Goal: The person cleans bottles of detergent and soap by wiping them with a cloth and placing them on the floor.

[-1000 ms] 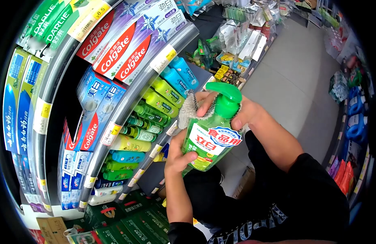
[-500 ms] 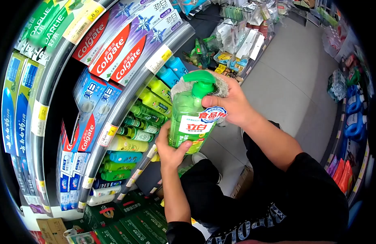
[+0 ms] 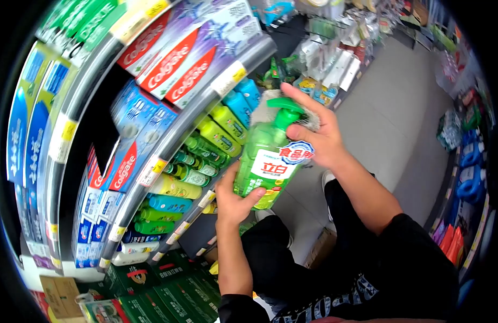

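Note:
A green pump bottle (image 3: 271, 168) with a white label and a round blue-edged sticker is tilted in front of me. My left hand (image 3: 235, 200) wraps round its lower left side, thumb across the front. Behind the pump head shows a fuzzy grey cloth (image 3: 264, 111). My right hand (image 3: 323, 132) presses this cloth against the back of the bottle's neck, with the thumb beside the neck and the fingers reaching up behind. The cloth's far side is hidden by the bottle and fingers.
On the left, curved shelves carry Colgate toothpaste boxes (image 3: 168, 62) and several bottles (image 3: 219, 137). Dark green cartons (image 3: 173, 293) are stacked below. Packaged goods (image 3: 335, 67) hang at the back. Blue jugs (image 3: 469, 183) line the right side beside the tiled floor (image 3: 391, 118).
The view has shifted, so bottle and hands sit slightly further right. My right hand's fingers have risen and straightened behind the pump, and the cloth has shifted with them. The left hand keeps its grip.

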